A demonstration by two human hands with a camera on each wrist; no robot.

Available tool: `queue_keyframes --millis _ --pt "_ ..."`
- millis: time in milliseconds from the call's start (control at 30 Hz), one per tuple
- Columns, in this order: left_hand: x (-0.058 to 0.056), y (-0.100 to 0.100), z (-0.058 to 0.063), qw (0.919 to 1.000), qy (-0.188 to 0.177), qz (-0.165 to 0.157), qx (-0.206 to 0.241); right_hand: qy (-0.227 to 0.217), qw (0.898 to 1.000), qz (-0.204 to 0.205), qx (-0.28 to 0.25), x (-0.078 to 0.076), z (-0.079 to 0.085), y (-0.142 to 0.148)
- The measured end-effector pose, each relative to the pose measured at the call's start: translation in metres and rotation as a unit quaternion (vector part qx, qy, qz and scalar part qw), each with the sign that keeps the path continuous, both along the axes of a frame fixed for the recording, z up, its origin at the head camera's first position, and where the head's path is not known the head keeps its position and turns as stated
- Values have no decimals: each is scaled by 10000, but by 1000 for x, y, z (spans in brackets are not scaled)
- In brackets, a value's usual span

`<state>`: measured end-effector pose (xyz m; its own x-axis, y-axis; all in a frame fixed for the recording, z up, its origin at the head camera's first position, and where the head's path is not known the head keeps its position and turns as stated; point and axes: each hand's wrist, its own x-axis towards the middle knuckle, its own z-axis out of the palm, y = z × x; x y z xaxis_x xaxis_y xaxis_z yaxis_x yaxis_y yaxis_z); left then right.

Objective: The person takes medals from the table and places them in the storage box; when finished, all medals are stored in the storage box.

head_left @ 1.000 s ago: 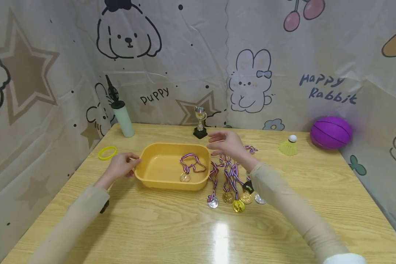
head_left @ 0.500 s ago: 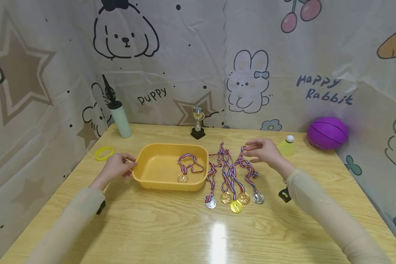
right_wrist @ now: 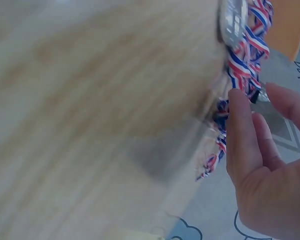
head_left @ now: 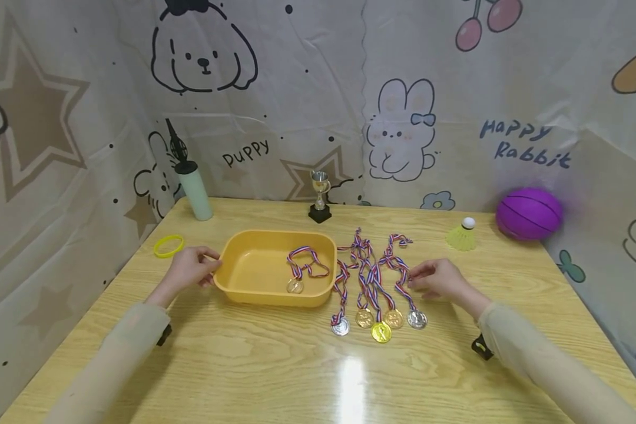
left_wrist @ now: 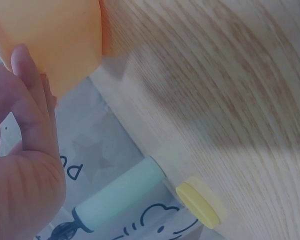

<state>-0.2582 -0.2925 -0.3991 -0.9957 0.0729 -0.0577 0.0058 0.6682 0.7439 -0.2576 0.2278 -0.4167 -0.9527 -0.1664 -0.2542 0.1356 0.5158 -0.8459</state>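
Note:
My left hand (head_left: 189, 267) holds the left rim of a yellow plastic basin (head_left: 275, 297), thumb and fingers at its edge. One medal (head_left: 295, 286) on a red, white and blue ribbon lies inside. To the basin's right, several ribboned medals are spread out, gold, bronze and silver; a gold medal (head_left: 381, 332) is nearest the front. My right hand (head_left: 441, 279) is beside the ribbon of the rightmost silver medal (head_left: 417, 319). In the right wrist view its thumb and fingers stand apart near the tangled ribbons (right_wrist: 247, 62); whether they touch is unclear.
Along the back stand a green hand pump (head_left: 196, 191), a small trophy cup (head_left: 320, 197), a yellow shuttlecock (head_left: 461, 237) and a purple ball (head_left: 529, 214). A yellow ring (head_left: 169, 247) lies left of the basin. Printed curtains border the wooden table (head_left: 275, 365).
My right hand has moved right from above the basin's right side, across the ribbons, then toward me to the rightmost medal's ribbon. The left hand stays at the basin's rim.

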Motion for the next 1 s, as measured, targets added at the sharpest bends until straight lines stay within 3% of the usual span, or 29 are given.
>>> queue_keyframes --millis 533,1000 --pt "0 0 4 9998 -120 -75 -115 -317 9991 245 141 2 -9 -8" --pt "0 1 3 9998 -101 -56 -150 -60 9980 -20 627 1 -15 -14"
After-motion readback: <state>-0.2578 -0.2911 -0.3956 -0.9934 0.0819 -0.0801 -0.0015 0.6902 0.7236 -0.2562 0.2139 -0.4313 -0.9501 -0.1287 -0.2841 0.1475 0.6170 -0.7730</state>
